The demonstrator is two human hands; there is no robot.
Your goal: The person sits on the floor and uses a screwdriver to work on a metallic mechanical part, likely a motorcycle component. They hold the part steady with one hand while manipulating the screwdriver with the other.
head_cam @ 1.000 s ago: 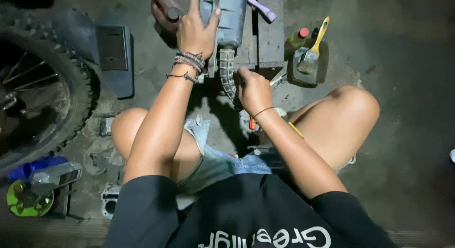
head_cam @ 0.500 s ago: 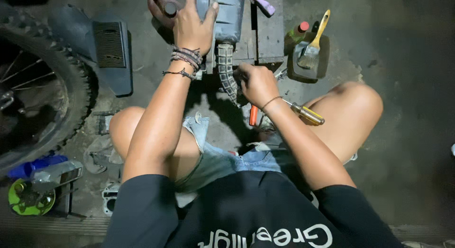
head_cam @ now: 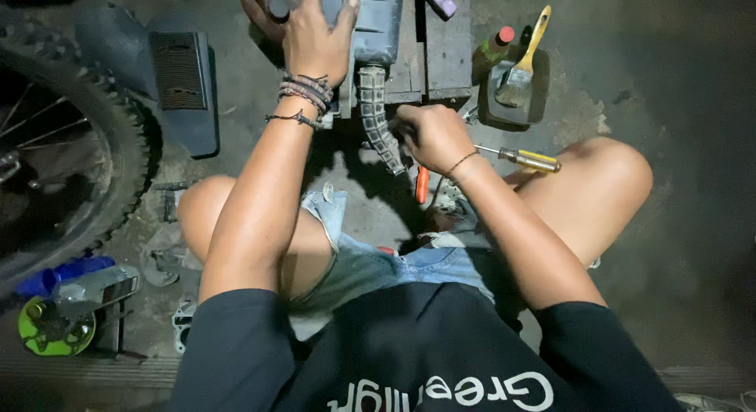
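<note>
The grey engine part (head_cam: 376,22) is pressed flat on the wooden block (head_cam: 445,46) by the left hand (head_cam: 315,38), fingers spread. Below the part, the right hand (head_cam: 431,133) is closed around a tool, largely hidden. A slip may be caused by uneven pressure, knocking the yellow-handled screwdriver (head_cam: 528,158) beside it.

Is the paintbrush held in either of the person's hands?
No, the paintbrush rests on a dark container, apart from both hands.
</note>
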